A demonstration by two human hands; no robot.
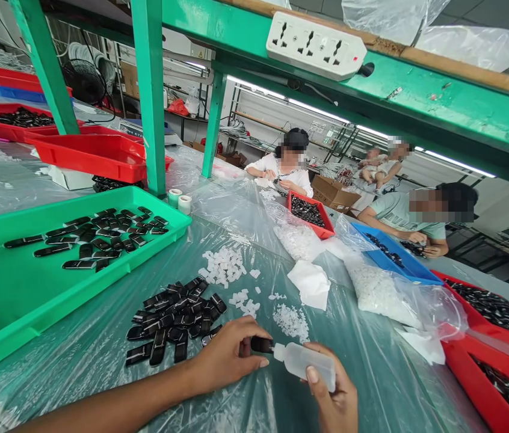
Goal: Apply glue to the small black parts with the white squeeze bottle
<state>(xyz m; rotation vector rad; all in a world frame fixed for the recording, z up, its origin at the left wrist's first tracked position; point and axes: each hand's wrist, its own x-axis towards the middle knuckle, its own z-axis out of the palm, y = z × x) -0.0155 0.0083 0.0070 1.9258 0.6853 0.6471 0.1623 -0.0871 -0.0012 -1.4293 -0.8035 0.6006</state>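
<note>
Left hand (231,352): thumb and index finger are pinching a small black piece (261,344) by one end, just above the table. Right hand (336,385): thumb and fingers are clamping around a translucent white squeeze bottle (311,362), tilted nearly on its side. Its nozzle (278,352) is pointing at the free end of the piece; I can't tell from here if they're touching. Just beyond the left hand, a loose heap of black pieces (177,319) is lying on the plastic-covered table (254,313). White bits are sitting in two main piles: one (224,266) just behind the heap, a finer one (291,322) beyond the bottle, with a crumpled white sheet (310,284) near it. Further left, a green tray (24,294) is holding more black pieces (101,240) toward its far end; two small rolls (185,204) are standing by its far corner. Off to the right, a clear bag of white bits (383,297) is slumping beside a blue tray (419,273), with red trays (466,367) of black parts nearer. Across the table, two co-workers are sitting, one in white (297,180), one in pale green (430,225), both handling small parts.
</note>
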